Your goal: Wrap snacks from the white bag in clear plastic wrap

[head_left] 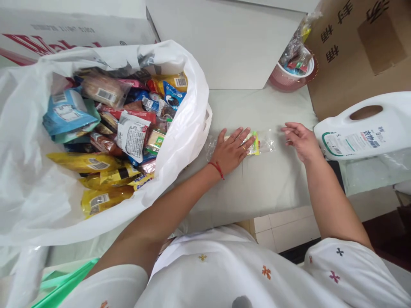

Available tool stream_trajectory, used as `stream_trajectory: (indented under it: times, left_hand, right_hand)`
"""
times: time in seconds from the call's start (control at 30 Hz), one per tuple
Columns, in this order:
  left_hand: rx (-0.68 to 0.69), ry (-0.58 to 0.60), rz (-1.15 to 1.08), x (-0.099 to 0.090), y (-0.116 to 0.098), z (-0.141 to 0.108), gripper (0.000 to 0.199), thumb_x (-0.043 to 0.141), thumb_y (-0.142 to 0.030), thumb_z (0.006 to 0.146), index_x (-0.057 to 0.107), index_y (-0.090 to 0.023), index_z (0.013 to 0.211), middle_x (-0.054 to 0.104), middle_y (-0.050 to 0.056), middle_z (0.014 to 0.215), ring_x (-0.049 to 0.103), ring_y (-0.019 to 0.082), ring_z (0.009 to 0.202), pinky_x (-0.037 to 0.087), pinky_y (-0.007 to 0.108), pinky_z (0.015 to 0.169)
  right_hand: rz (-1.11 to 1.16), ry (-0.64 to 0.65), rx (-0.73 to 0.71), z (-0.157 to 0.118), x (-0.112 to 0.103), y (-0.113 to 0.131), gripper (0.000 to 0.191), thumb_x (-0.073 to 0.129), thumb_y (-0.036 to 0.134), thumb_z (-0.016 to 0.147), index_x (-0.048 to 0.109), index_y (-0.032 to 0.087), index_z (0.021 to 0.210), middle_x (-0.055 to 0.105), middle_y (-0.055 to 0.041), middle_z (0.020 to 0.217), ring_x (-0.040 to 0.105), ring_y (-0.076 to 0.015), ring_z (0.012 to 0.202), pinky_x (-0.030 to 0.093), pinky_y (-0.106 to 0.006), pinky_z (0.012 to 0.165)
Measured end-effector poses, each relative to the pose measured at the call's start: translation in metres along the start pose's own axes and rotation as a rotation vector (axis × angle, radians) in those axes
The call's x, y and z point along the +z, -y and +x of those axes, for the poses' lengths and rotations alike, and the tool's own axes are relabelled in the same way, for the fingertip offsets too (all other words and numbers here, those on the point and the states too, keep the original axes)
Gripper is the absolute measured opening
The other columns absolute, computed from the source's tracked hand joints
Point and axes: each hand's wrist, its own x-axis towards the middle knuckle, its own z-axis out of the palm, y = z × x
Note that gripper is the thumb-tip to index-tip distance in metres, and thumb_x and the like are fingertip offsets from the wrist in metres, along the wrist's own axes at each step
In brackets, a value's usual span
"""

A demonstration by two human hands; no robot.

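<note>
A clear, green-marked packet [265,143] lies flat on the table [272,184].

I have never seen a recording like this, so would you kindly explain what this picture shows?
There is no robot here: one camera, worn on a person's head, looks forward and down at their two bare hands. The left hand, with a red bracelet at the wrist, lies flat over a clear packet on the pale covered surface. The right hand is empty, its fingers loosely bent. At left, a white plastic bag gapes open, full of wrapped packets. At right are a white bottle, a pink bowl with wrappers in it and a brown carton.
</note>
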Motion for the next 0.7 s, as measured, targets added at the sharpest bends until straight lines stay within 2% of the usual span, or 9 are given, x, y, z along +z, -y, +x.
stream_trajectory:
  times: [0.07, 0.1, 0.2, 0.27, 0.33, 0.43, 0.53, 0.6, 0.7]
  left_hand:
    - [0.003, 0.005, 0.017, 0.000, 0.001, 0.000, 0.046, 0.041, -0.033, 0.108, 0.049, -0.040, 0.153, 0.042, 0.005, 0.166, 0.039, 0.030, 0.154, 0.015, 0.068, 0.126]
    - [0.008, 0.006, 0.028, 0.001, 0.002, 0.000, 0.046, 0.041, -0.034, 0.108, 0.049, -0.040, 0.153, 0.041, 0.005, 0.167, 0.039, 0.030, 0.154, 0.015, 0.068, 0.126]
    - [0.023, 0.001, 0.061, 0.002, 0.003, -0.001, 0.046, 0.040, -0.036, 0.108, 0.047, -0.041, 0.154, 0.041, 0.004, 0.167, 0.039, 0.029, 0.153, 0.015, 0.066, 0.126]
    - [0.021, -0.002, 0.077, 0.002, 0.004, -0.002, 0.046, 0.040, -0.037, 0.108, 0.047, -0.040, 0.154, 0.041, 0.004, 0.167, 0.041, 0.029, 0.152, 0.016, 0.065, 0.126]
    - [0.019, -0.004, 0.081, 0.002, 0.004, -0.002, 0.046, 0.041, -0.037, 0.108, 0.047, -0.038, 0.154, 0.041, 0.005, 0.167, 0.041, 0.029, 0.152, 0.017, 0.064, 0.125]
    - [0.023, 0.000, 0.080, 0.002, 0.005, -0.002, 0.046, 0.041, -0.036, 0.109, 0.047, -0.037, 0.154, 0.041, 0.006, 0.167, 0.041, 0.029, 0.152, 0.017, 0.064, 0.124]
    - [0.023, 0.002, 0.078, 0.002, 0.005, -0.002, 0.046, 0.041, -0.036, 0.109, 0.046, -0.037, 0.155, 0.040, 0.005, 0.168, 0.041, 0.029, 0.151, 0.017, 0.063, 0.124]
    - [0.022, 0.002, 0.074, 0.002, 0.006, -0.002, 0.047, 0.041, -0.036, 0.109, 0.046, -0.037, 0.155, 0.040, 0.005, 0.168, 0.040, 0.029, 0.152, 0.016, 0.063, 0.124]
    - [0.024, 0.006, 0.076, 0.002, 0.006, -0.002, 0.047, 0.042, -0.037, 0.108, 0.047, -0.037, 0.155, 0.041, 0.006, 0.167, 0.041, 0.029, 0.151, 0.016, 0.061, 0.125]
  right_hand:
    - [0.105, 0.176, 0.054, 0.008, 0.014, 0.014, 0.055, 0.072, 0.049, 0.083, 0.062, 0.027, 0.132, 0.074, -0.0070, 0.119, 0.056, -0.0111, 0.061, 0.048, -0.026, 0.051]
    - [0.124, 0.266, 0.075, 0.011, 0.020, 0.021, 0.058, 0.075, 0.051, 0.080, 0.062, 0.027, 0.132, 0.074, -0.0052, 0.113, 0.052, -0.0098, 0.058, 0.044, -0.025, 0.049]
    - [0.106, 0.440, 0.131, 0.018, 0.028, 0.032, 0.051, 0.086, 0.051, 0.067, 0.072, 0.021, 0.107, 0.067, 0.0014, 0.077, 0.047, -0.0093, 0.055, 0.036, -0.023, 0.048]
    - [0.105, 0.409, 0.169, 0.022, 0.019, 0.031, 0.043, 0.090, 0.050, 0.062, 0.072, 0.019, 0.084, 0.058, 0.0029, 0.064, 0.043, -0.0086, 0.054, 0.031, -0.023, 0.047]
    - [0.158, 0.297, 0.203, 0.024, 0.002, 0.025, 0.041, 0.091, 0.050, 0.060, 0.069, 0.019, 0.074, 0.055, 0.0020, 0.062, 0.036, -0.0076, 0.051, 0.024, -0.024, 0.045]
    - [0.207, 0.128, 0.204, 0.024, -0.024, 0.013, 0.039, 0.091, 0.049, 0.061, 0.065, 0.023, 0.072, 0.056, 0.0002, 0.064, 0.032, -0.0090, 0.050, 0.021, -0.028, 0.044]
    - [0.157, 0.072, 0.166, 0.019, -0.029, 0.009, 0.033, 0.087, 0.047, 0.066, 0.066, 0.023, 0.077, 0.058, -0.0003, 0.068, 0.038, -0.0110, 0.053, 0.027, -0.028, 0.046]
    - [0.103, 0.131, 0.127, 0.015, -0.020, 0.012, 0.035, 0.085, 0.043, 0.067, 0.073, 0.022, 0.092, 0.067, -0.0024, 0.081, 0.048, -0.0115, 0.060, 0.033, -0.027, 0.049]
    - [0.088, 0.328, 0.108, 0.015, -0.001, 0.019, 0.057, 0.084, 0.037, 0.067, 0.073, 0.025, 0.121, 0.074, -0.0056, 0.113, 0.056, -0.0112, 0.069, 0.037, -0.024, 0.052]
